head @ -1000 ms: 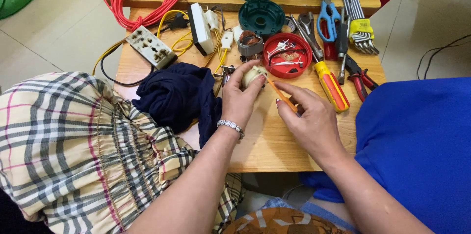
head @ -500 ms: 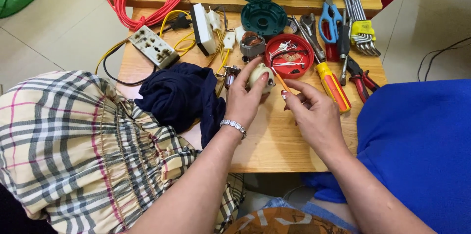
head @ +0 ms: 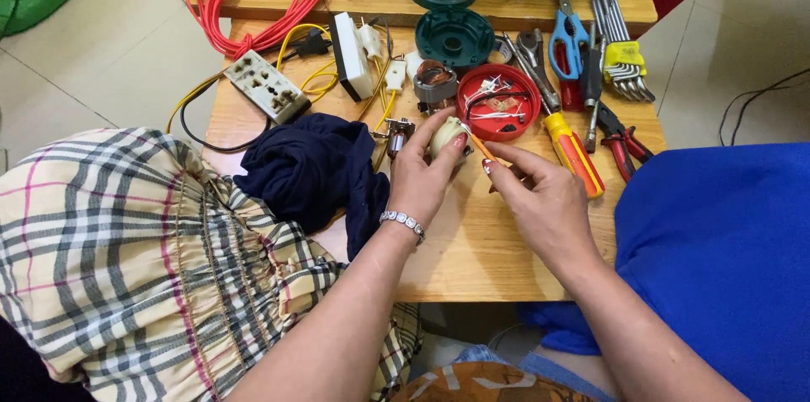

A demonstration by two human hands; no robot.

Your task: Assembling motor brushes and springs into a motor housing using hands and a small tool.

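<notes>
Two bare hands meet over a cluttered wooden table (head: 472, 259). The left hand (head: 422, 178) curls shut around a small cream-coloured part (head: 445, 134), pinned between thumb and fingertips just above the tabletop. The right hand (head: 540, 195) pinches a thin orange-handled tool (head: 483, 149), its tip touching that part. Just beyond sit a red round lid (head: 499, 102) holding loose bits and a yellow-handled screwdriver (head: 572, 153); a dark blue cloth (head: 316, 170) lies to the left.

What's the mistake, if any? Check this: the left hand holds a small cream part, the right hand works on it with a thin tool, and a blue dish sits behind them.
Wrong colour: the head view shows a red dish. The left hand does hold the small cream part, and the right hand holds a thin tool.
</notes>
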